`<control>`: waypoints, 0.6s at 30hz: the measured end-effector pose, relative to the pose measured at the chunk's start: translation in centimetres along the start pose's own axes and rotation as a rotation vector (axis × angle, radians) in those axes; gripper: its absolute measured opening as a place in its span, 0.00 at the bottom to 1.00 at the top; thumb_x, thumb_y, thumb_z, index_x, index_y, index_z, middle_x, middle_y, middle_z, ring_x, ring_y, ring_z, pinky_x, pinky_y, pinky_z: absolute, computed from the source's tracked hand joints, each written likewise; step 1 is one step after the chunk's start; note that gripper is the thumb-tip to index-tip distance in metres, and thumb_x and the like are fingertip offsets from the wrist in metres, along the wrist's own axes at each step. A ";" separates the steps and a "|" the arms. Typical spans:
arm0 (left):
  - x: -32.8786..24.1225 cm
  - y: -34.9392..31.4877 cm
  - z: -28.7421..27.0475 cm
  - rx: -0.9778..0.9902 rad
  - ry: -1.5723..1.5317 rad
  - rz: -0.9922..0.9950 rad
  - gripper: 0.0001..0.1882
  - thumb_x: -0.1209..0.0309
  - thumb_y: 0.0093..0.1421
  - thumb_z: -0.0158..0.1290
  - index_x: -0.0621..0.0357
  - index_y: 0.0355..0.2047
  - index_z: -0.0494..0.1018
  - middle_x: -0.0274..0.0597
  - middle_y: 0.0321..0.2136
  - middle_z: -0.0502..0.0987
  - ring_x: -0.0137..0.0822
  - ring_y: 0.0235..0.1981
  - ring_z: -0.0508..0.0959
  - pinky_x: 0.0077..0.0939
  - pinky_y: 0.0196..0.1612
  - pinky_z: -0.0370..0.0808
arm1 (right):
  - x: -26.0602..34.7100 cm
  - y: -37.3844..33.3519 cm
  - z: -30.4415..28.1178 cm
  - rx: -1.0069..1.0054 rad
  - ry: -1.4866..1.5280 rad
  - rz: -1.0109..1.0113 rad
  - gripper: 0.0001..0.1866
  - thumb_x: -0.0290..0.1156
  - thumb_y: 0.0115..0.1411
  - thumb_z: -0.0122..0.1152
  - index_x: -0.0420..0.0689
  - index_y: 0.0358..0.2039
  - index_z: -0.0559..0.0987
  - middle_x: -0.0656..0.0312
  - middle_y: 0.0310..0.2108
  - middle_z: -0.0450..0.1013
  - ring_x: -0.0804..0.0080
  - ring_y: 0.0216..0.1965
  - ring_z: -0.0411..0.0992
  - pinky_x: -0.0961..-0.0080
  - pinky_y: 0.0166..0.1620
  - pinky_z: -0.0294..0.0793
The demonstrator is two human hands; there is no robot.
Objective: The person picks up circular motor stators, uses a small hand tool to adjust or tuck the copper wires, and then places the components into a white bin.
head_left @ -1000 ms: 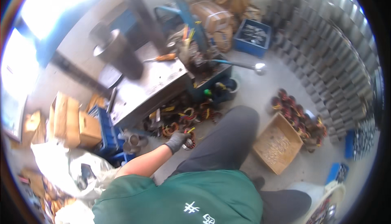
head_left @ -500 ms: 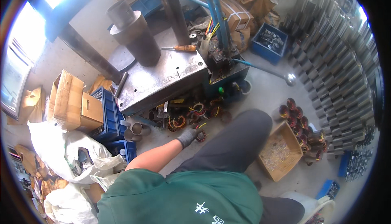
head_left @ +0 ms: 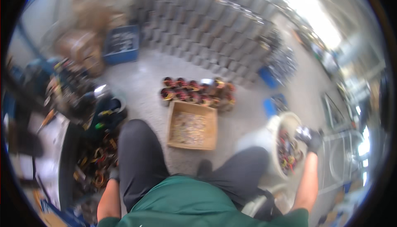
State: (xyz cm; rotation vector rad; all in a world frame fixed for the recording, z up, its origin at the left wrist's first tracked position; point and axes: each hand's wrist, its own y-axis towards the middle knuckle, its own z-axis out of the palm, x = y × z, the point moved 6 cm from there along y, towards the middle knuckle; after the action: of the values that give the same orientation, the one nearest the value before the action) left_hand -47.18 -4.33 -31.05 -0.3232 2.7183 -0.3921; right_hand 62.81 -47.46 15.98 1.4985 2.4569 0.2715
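Observation:
My right hand (head_left: 315, 141), in a dark grey glove, is at the right edge of a white bucket. Its fingers are closed on a shiny silvery metal piece (head_left: 303, 133), too blurred to name more exactly. Inside the bucket (head_left: 276, 123) lie coil parts with red and yellow wires (head_left: 288, 150). Low beside my left knee is my gloved left hand (head_left: 114, 174), its fingers mostly hidden. Nearest to it is a heap of copper-wound motor stators (head_left: 98, 156) under the edge of a metal press table (head_left: 62, 161).
A shallow cardboard box (head_left: 170, 128) of small bits stands between my knees. Beyond it are rows of wound cylinders (head_left: 180, 94) and a tall wall of stacked metal tubes (head_left: 206, 28). Blue bins (head_left: 121, 57) stand at the back left, others (head_left: 271, 107) at the right.
My view has swung to the right, away from the press. My right hand has come into view at the bucket, holding the metal piece. My left hand remains low by the stator heap.

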 end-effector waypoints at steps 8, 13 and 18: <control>-27.5 -1.0 -12.9 0.132 -0.962 0.321 0.10 0.74 0.59 0.50 0.64 0.41 0.74 0.41 0.36 0.78 0.33 0.37 0.75 0.27 0.46 0.71 | 13.1 -7.8 -21.4 -0.328 1.400 0.315 0.32 0.17 0.45 0.62 0.38 0.53 0.67 0.57 0.35 0.71 0.70 0.27 0.74 0.76 0.28 0.77; -48.2 -11.8 -32.8 0.082 -1.245 0.638 0.11 0.70 0.61 0.53 0.63 0.40 0.74 0.35 0.32 0.74 0.25 0.32 0.72 0.20 0.36 0.70 | 25.3 -8.3 -18.9 0.040 1.710 0.182 0.25 0.20 0.46 0.63 0.39 0.48 0.70 0.62 0.33 0.71 0.76 0.26 0.72 0.81 0.27 0.74; -61.4 -20.2 -26.1 0.779 -1.104 0.880 0.21 0.68 0.62 0.55 0.60 0.54 0.67 0.38 0.41 0.72 0.29 0.44 0.71 0.24 0.50 0.69 | 36.0 -12.4 -14.9 0.211 1.940 0.151 0.24 0.24 0.45 0.68 0.43 0.44 0.71 0.65 0.31 0.68 0.76 0.28 0.71 0.81 0.29 0.75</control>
State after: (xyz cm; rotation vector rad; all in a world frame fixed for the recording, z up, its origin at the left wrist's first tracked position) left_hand 1.44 -0.48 18.67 0.6615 1.2751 -0.6743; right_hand 31.95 -21.45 22.41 1.7303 3.4439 2.5568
